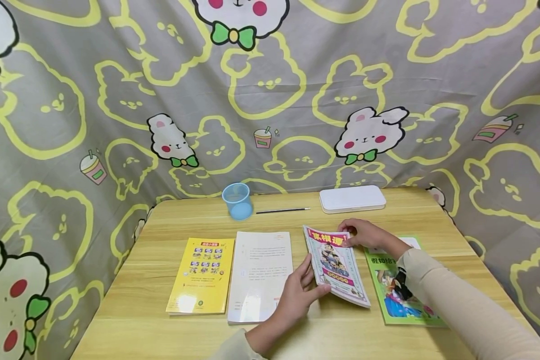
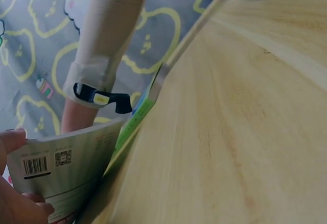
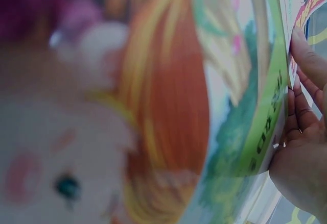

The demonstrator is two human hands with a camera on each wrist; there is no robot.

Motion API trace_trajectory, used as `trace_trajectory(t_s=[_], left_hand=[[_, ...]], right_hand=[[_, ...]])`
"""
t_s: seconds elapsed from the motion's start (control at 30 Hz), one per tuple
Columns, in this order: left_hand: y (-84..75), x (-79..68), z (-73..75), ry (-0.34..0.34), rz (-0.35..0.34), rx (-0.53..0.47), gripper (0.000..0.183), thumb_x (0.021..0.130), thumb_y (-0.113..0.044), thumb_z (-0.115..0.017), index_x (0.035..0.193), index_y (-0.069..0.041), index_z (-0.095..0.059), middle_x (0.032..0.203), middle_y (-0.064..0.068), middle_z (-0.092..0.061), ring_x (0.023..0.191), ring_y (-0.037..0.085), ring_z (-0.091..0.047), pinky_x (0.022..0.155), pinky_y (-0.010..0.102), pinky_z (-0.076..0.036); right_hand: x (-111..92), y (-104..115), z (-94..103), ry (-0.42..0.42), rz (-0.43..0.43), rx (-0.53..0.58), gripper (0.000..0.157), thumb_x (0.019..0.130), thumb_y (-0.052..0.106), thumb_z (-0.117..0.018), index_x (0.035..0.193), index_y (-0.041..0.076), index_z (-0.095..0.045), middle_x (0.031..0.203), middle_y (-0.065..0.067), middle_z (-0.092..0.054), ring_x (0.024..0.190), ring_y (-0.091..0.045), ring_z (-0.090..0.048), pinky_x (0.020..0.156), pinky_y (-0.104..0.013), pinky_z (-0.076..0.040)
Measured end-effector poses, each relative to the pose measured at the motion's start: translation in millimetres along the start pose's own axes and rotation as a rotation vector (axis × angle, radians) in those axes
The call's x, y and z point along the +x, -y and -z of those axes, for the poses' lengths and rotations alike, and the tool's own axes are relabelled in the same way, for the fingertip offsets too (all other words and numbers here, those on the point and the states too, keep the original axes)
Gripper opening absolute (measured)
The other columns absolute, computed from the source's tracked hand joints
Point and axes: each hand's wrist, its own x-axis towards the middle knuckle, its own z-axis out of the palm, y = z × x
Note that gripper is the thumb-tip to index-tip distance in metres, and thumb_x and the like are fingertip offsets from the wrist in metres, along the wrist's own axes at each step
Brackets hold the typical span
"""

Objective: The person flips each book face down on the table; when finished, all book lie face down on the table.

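Both hands hold a thin book with a pink-and-pale-green cartoon cover (image 1: 335,267), tilted up over the table. My left hand (image 1: 297,292) pinches its left edge near the lower corner, thumb on the front. Its back cover (image 2: 76,165), with a barcode, faces the left wrist camera. At the upper right corner, my right hand (image 1: 364,234) grips with the thumb in front and fingers behind. Under the right forearm lies a green picture book (image 1: 391,305), partly hidden by the sleeve; its cover (image 3: 168,71) fills much of the right wrist view.
Left of the held book lie a white book (image 1: 261,275) and a yellow book (image 1: 202,275), side by side. Along the back stand a blue mesh cup (image 1: 238,202), a thin dark pen-like stick (image 1: 282,210) and a white case (image 1: 353,198). A patterned curtain (image 1: 292,165) encloses the wooden table (image 1: 130,300).
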Motion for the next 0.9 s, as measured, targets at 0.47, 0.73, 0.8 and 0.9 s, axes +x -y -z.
trace_trajectory(t_s=[0.47, 0.73, 0.8, 0.9], left_hand=[[-2.0, -3.4, -0.3, 0.001, 0.023, 0.068, 0.092, 0.091, -0.009, -0.078, 0.162, 0.002, -0.019, 0.164, 0.020, -0.029, 0.144, 0.032, -0.045, 0.111, 0.028, -0.043], [-4.5, -7.0, -0.6, -0.001, -0.002, 0.144, 0.091, 0.091, -0.011, -0.078, 0.162, -0.001, -0.022, 0.167, 0.015, -0.023, 0.144, 0.032, -0.044, 0.113, 0.030, -0.041], [-6.3, -7.8, -1.2, -0.002, -0.006, 0.151, 0.092, 0.090, -0.011, -0.079, 0.162, -0.002, -0.022, 0.168, 0.015, -0.022, 0.145, 0.032, -0.043, 0.113, 0.031, -0.041], [-9.4, -9.3, -1.8, 0.002, -0.019, 0.157, 0.092, 0.090, -0.010, -0.079, 0.162, -0.001, -0.022, 0.168, 0.014, -0.021, 0.146, 0.032, -0.041, 0.115, 0.033, -0.039]], right_hand=[[-0.2, -0.7, -0.1, -0.001, -0.002, 0.009, 0.032, 0.092, 0.023, -0.080, 0.118, 0.009, -0.069, 0.110, -0.006, -0.065, 0.098, -0.022, -0.055, 0.091, -0.040, -0.045], [0.0, 6.3, 0.3, 0.010, 0.025, -0.042, 0.039, 0.093, 0.021, -0.079, 0.128, 0.006, -0.069, 0.120, -0.008, -0.067, 0.111, -0.026, -0.061, 0.101, -0.052, -0.049], [-0.3, 9.4, -0.1, 0.014, 0.031, -0.047, 0.040, 0.094, 0.020, -0.078, 0.130, 0.006, -0.069, 0.122, -0.009, -0.068, 0.115, -0.029, -0.061, 0.103, -0.054, -0.050], [-1.3, 14.5, -0.9, 0.014, 0.042, -0.061, 0.040, 0.095, 0.020, -0.077, 0.131, 0.006, -0.069, 0.123, -0.009, -0.068, 0.118, -0.032, -0.062, 0.104, -0.056, -0.049]])
